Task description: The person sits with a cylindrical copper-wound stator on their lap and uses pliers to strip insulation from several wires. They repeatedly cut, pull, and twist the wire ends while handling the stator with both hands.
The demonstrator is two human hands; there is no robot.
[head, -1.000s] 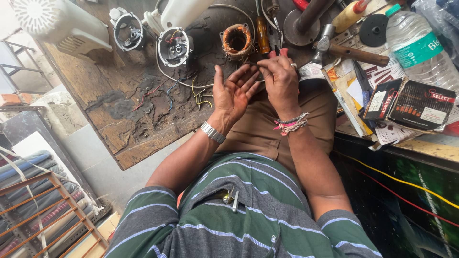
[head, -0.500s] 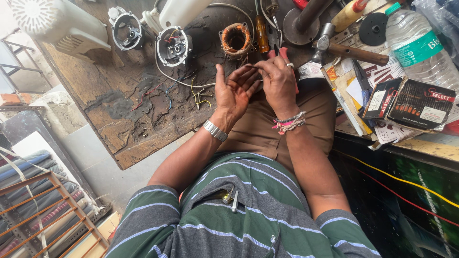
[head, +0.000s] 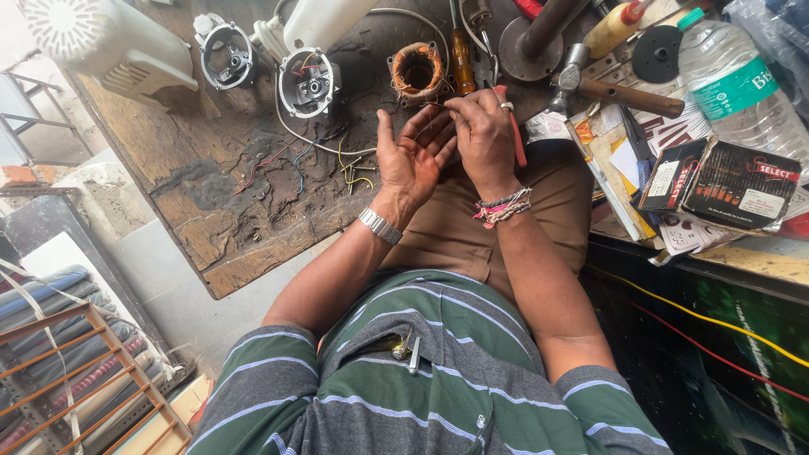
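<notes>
Copper winding (head: 416,71) (a wound motor coil, orange-wrapped) sits on the worn wooden bench (head: 211,194), just beyond the person's fingertips. Left hand (head: 413,156) is held palm up, fingers spread wide, nothing gripped; right hand (head: 483,139) is curled over it, fingertips pinched narrow on what looks like a thin wire end, with a red-handled tool (head: 514,135) tucked along the fingers. To do this well, judging from the pose: keep the left palm flat as a backing surface, work the strand close to the pinch so it doesn't kink, and keep slack between the hands and the coil so the lead isn't yanked out of the winding. A white motor housing (head: 308,82) with loose coloured leads (head: 337,164) lies near to the left; a hammer (head: 619,91) and plastic bottle (head: 735,84) are to the right. Hard to make out: the wire itself is too fine to trace, so whether it runs back to the coil can't be told, and the tool's tip is hidden behind the right hand.
</notes>
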